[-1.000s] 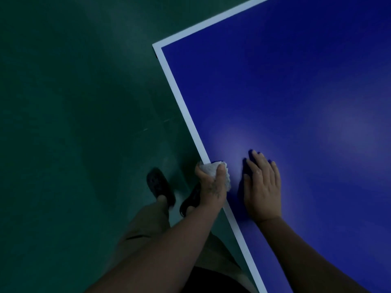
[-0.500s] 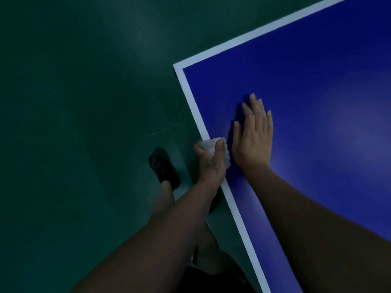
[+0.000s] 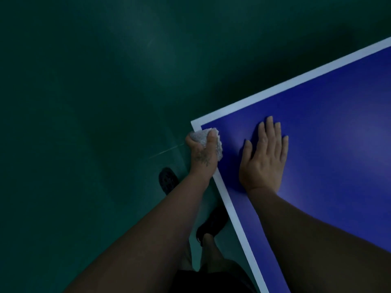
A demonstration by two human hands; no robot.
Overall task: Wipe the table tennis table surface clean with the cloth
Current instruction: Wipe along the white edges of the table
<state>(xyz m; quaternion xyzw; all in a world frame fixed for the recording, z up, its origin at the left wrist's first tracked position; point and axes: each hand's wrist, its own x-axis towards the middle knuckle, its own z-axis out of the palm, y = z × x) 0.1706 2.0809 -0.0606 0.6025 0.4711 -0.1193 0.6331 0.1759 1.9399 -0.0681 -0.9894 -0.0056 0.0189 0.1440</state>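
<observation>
though bunched, cloth (image 3: pixel 208 139) at table (image 3: pixel 330 132) corner

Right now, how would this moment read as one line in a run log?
stage: wiping table edge | left hand: grips cloth near corner | right hand: flat on table | shoes on floor

Dark green floor (image 3: pixel 95 102), smooth and dimly lit, filling the left and far parts of the view. Faint pale sheen at far left-centre. Thin light scratch (image 3: pixel 167 149) on the floor near the middle. Deep shadow toward the edges. No walls, windows or lamps in sight.
</observation>
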